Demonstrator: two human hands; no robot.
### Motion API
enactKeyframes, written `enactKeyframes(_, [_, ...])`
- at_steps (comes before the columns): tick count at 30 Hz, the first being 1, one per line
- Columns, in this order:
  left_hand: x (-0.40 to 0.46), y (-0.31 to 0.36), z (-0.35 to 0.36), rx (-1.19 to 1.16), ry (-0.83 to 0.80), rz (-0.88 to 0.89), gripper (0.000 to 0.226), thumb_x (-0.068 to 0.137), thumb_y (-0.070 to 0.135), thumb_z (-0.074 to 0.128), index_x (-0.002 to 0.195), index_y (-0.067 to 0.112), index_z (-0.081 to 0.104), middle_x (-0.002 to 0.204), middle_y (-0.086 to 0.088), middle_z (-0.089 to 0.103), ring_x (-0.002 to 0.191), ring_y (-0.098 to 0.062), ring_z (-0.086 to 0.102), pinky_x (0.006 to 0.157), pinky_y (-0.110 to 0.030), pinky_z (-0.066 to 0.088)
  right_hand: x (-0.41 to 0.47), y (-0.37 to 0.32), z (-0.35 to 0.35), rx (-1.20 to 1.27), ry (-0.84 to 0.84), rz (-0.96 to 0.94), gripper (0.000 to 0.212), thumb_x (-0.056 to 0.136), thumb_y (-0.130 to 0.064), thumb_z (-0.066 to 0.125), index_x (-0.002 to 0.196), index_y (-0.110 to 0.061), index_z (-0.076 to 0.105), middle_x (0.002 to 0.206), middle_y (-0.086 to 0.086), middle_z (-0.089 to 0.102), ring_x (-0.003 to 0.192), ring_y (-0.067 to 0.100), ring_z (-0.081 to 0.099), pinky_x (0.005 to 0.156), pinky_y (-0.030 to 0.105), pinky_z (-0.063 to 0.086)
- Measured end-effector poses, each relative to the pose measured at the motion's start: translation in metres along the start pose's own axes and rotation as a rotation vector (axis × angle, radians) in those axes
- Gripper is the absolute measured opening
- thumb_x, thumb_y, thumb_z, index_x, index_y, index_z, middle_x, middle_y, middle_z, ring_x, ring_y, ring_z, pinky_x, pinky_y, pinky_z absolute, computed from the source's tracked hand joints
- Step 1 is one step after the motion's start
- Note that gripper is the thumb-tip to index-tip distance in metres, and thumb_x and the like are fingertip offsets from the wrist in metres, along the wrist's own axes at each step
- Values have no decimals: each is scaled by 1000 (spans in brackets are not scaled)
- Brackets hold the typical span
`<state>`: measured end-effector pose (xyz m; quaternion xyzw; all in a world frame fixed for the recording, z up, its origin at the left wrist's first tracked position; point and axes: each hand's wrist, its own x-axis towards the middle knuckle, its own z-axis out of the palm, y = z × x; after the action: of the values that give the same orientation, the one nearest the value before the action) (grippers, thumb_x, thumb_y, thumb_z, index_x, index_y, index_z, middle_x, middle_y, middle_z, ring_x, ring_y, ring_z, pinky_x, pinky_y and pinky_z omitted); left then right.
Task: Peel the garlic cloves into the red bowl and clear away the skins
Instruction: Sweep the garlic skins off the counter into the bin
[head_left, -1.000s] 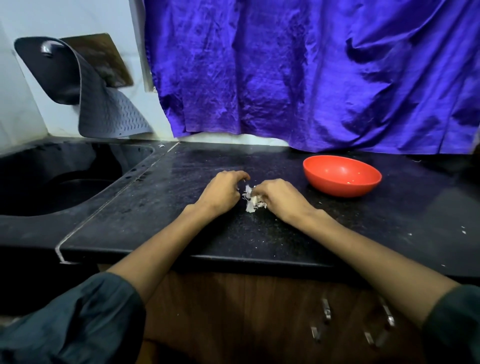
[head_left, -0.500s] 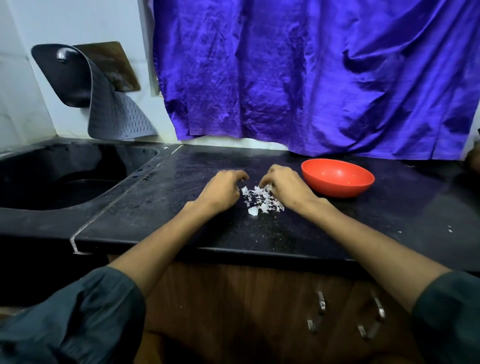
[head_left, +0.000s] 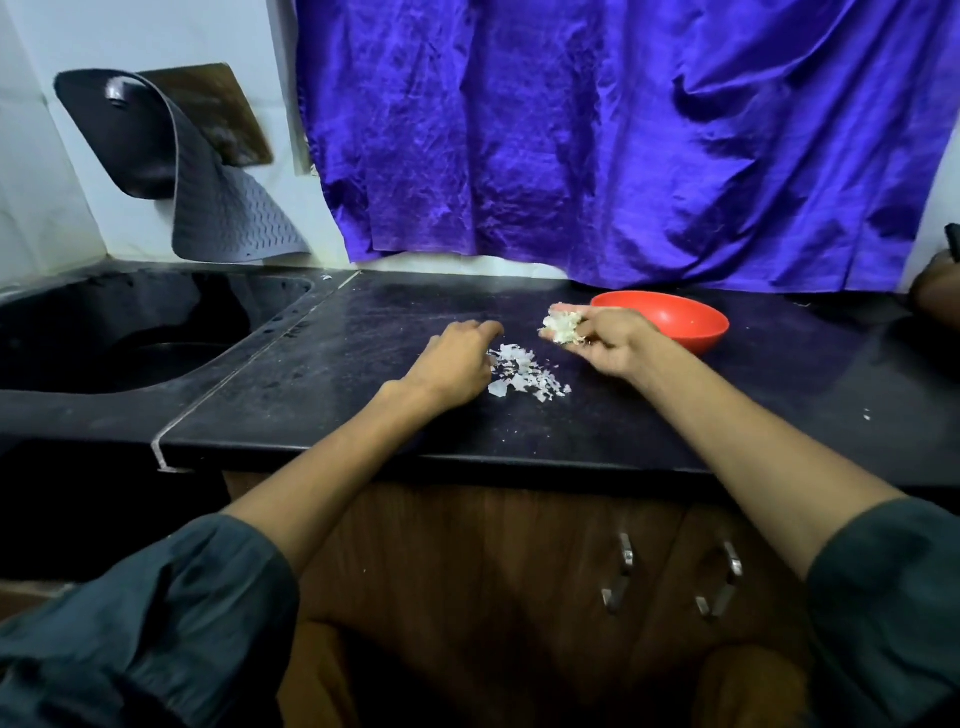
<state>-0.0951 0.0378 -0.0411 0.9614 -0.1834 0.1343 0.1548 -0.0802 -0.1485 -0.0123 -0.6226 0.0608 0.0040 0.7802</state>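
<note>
Setting: dark stone counter (head_left: 322, 374) with a black sink (head_left: 130, 338) at its left, a purple curtain (head_left: 597, 145) hung behind, a grey mat (head_left: 223, 208) draped on the white wall. Item, red bowl (head_left: 691, 322): standing on the counter right of centre, just behind the right hand; its contents cannot be made out from this angle. Item, loose skins (head_left: 524, 374): a scatter of pale flakes lying on the counter between the two hands. Item, right hand (head_left: 608, 340): half a second ago it was down at the pile with fingers on the counter; it is now lifted clear and turned partly up, fingers curled round a gathered clump of skins (head_left: 562, 327). Item, left hand (head_left: 457, 364): resting on the counter at the pile's left edge as before, fingers loosely bent, holding nothing visible. Assessment: peeling appears finished and clearing is under way; one handful is collected, the remainder awaits gathering.
</note>
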Motion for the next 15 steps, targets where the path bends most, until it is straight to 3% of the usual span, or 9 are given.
enactKeyframes(2, [-4,14,0,-18,19,39,45,96,12,48,141,8,42,139,-15,49,132,-32,40,104,-50,37,-13,-5,-14,145,-31,82,50,94,19,17,134,10,44,141,26,45,130,42,44,95,36,43])
enactKeyframes(4, [-8,32,-1,-22,49,97,45,99,18,48,142,7,40,141,-14,47,134,-32,38,105,-49,36,-28,-8,-29,241,-41,106,48,94,18,17,129,9,48,137,26,48,126,43,48,83,34,53])
enactKeyframes(6, [-15,57,0,-19,83,168,46,100,23,47,143,6,39,141,-15,46,135,-32,36,107,-49,34,-47,-9,-49,296,-53,93,46,93,18,18,127,10,48,118,29,58,99,42,65,69,34,57])
enactKeyframes(8, [-24,85,5,-17,100,230,47,101,25,46,143,6,38,144,-16,42,137,-32,33,110,-48,31,-73,-11,-73,332,-58,72,48,88,21,21,125,9,50,96,29,64,71,38,71,63,35,59])
enactKeyframes(11, [-39,124,21,-36,97,323,50,101,26,44,146,7,34,152,-17,33,143,-33,25,115,-47,24,-117,-9,-108,379,-42,58,49,65,21,32,103,5,59,81,27,69,66,35,71,63,33,60])
enactKeyframes(15, [-67,182,55,-128,81,487,50,98,20,47,145,5,37,152,-19,34,144,-35,26,116,-46,24,-175,13,-171,398,50,23,44,45,22,51,76,3,75,83,25,71,71,35,72,61,31,59])
